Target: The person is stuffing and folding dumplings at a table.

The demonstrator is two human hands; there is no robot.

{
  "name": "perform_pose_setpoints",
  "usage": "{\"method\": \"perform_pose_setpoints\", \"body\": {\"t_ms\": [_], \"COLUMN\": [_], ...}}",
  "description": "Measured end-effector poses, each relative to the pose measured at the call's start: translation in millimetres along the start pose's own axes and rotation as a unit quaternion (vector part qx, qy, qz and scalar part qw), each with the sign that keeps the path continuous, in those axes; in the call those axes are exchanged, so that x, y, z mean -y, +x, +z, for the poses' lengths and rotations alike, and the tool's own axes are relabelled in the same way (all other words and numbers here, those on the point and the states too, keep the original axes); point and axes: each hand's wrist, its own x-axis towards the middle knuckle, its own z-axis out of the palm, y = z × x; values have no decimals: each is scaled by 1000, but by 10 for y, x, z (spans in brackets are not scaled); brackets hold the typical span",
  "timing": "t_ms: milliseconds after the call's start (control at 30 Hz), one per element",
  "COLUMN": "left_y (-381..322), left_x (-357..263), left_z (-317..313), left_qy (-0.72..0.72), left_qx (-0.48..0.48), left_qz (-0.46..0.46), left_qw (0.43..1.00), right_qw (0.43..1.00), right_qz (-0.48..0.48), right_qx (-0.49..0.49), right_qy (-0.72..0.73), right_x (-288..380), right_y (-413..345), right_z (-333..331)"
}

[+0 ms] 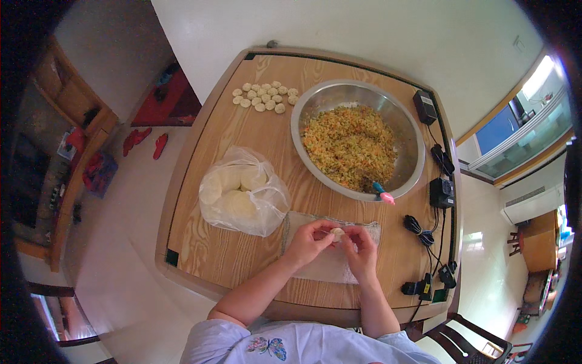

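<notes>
A small pale lump of dough is held between the fingertips of my left hand and my right hand. Both hands are over a light cloth near the front edge of the wooden table. Left of the cloth lies a clear plastic bag with large pieces of dough inside. Beyond my hands stands a wide steel bowl of chopped, mixed filling. A utensil with a pink and blue handle leans on its rim. Several small round dough pieces sit at the back left.
Black power adapters and a coiled cable lie along the table's right side. A wall borders its far side. A dark chair stands at the lower right, and red slippers lie on the floor at left.
</notes>
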Motion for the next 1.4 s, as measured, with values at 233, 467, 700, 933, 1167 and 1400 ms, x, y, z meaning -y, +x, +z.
{"method": "perform_pose_setpoints", "body": {"t_ms": [233,467,700,933,1167,1400], "left_y": [32,15,-48,-373,160,1312], "left_x": [74,48,-138,-698,-1623,-1486], "left_z": [-31,-92,-27,0,-1158,-2256], "left_qy": [-55,138,300,236,354,433], "left_qx": [-17,-38,-30,-76,-270,-317], "left_qz": [13,35,114,249,225,60], "left_qw": [998,989,947,936,867,842], "right_qw": [1000,998,996,998,997,999], "right_qz": [-16,-28,-46,-39,-26,-4], "right_qx": [1,1,-1,2,-3,-7], "right_qy": [6,-59,-80,-47,-71,-50], "right_x": [40,-15,-35,-40,3,29], "right_y": [0,7,18,36,38,52], "right_z": [3,-22,-33,-64,-36,-102]}}
